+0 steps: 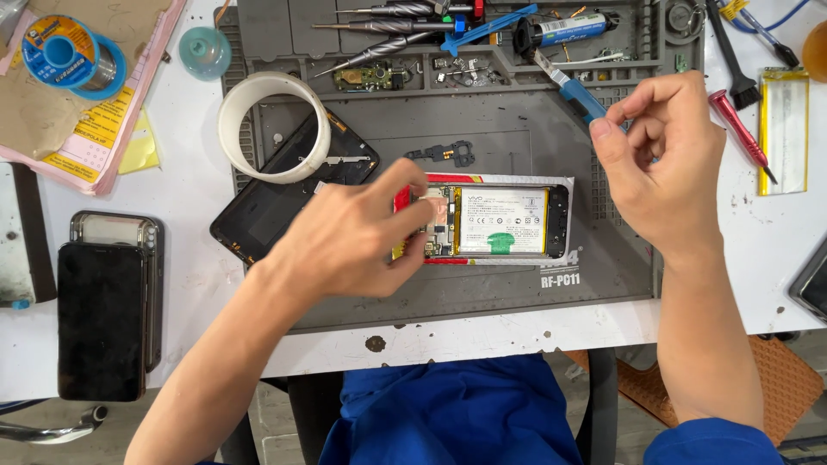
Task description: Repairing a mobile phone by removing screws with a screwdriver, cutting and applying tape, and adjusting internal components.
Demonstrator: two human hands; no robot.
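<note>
White table point(198, 284) is carrying a grey mat point(517, 293) at frame centre. Lying on the mat: opened phone point(504, 221) at centre, black back cover point(267, 202) to its left with a tape roll point(274, 127) resting partly on it, small black bracket point(450, 154) just above the phone. Drill bits point(388, 27) and a tube point(564, 29) are sitting in the mat's top trays. Directly on the table: papers point(95, 129) and solder spool point(72, 54) upper left, two stacked phones point(108, 310) lower left, red screwdriver point(741, 133) and loose battery point(784, 129) upper right.
</note>
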